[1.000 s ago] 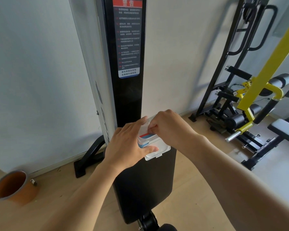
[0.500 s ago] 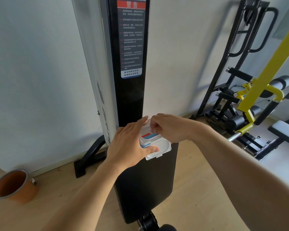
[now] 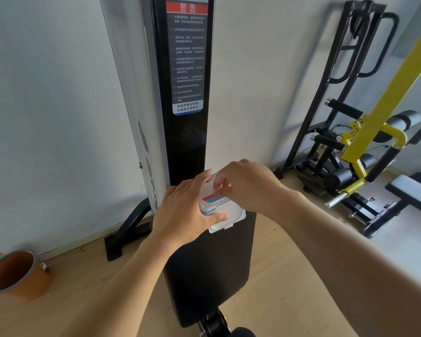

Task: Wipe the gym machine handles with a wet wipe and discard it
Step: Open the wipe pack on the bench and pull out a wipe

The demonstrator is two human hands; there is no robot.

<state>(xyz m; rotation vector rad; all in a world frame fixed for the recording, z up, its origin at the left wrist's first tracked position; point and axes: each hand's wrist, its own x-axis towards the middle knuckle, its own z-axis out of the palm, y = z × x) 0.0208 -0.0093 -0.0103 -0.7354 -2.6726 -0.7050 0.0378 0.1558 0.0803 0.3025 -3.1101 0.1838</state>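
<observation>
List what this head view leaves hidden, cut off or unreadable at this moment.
- Wipe: the right hand covers the pack opening, so no wipe shows.
- Pack back: hidden by the left hand.
- Warning label: small print too blurred to read; top cut by the frame edge.
- Yellow bar: runs off the upper right edge.
- Orange bin: clipped by the left edge.

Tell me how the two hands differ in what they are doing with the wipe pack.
The left hand wraps around the wipe pack from the side, thumb beneath by the open lid; the right hand comes from above. The left hand's fingers lie fairly straight along the pack; the right hand's fingers curl and pinch at the pack's opening. Whether a wipe is already pinched cannot be told. Both hands touch the pack.
</observation>
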